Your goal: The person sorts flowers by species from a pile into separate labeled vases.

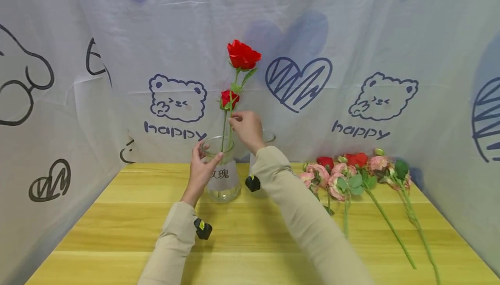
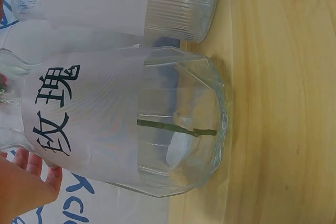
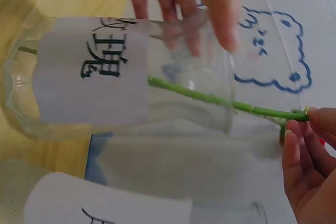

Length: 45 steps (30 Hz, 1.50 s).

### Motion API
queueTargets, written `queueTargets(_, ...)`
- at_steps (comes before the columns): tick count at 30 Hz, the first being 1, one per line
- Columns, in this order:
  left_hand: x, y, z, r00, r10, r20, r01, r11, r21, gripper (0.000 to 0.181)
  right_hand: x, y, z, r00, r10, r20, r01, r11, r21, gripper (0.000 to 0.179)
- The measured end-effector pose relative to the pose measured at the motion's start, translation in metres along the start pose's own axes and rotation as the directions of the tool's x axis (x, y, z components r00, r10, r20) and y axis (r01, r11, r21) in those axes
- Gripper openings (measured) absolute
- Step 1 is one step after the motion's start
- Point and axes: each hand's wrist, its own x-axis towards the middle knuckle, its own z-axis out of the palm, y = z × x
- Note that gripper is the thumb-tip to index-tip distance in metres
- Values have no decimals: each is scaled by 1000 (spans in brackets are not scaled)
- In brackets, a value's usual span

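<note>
A clear glass vase point(image 1: 228, 191) with a white paper label point(image 2: 86, 114) stands upright on the table. My left hand point(image 1: 202, 168) grips its neck, thumb on the near side. A smaller red rose point(image 1: 229, 99) stands in the vase; a stem point(image 2: 176, 127) shows in its lower part in the left wrist view. My right hand point(image 1: 247, 126) pinches the stem point(image 3: 273, 112) of a taller red rose point(image 1: 243, 54) above the rim. This stem passes down through the vase's mouth; the label hides where its lower end lies.
A second, ribbed glass vase point(image 2: 181, 3) with a label stands close on the right, mostly behind my right arm in the head view. Several pink flowers point(image 1: 337, 186) and red roses point(image 1: 356, 159) lie on the table point(image 1: 234, 246) at right. A patterned cloth point(image 1: 211, 29) hangs behind.
</note>
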Motion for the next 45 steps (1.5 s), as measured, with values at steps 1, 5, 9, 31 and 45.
queueTargets(1,0,0,0,1000,0,2,0,1000,-2,81,0,-1,3,1000,-19,6,19,999,-45,23)
queueTargets(5,0,0,1,1000,-8,12,8,1000,-8,81,-5,-1,14,998,-55,23,58,987,-149,21)
queueTargets(9,-3,1,2,1000,-27,15,27,1000,-8,81,-11,2,24,998,-55,37,61,979,-193,20)
queueTargets(31,-1,1,0,999,-32,9,33,999,-8,81,-8,5,11,996,41,81,-42,999,11,19)
queueTargets(45,-1,1,-2,1000,-24,18,24,999,47,81,0,14,-66,973,69,222,-81,996,48,28)
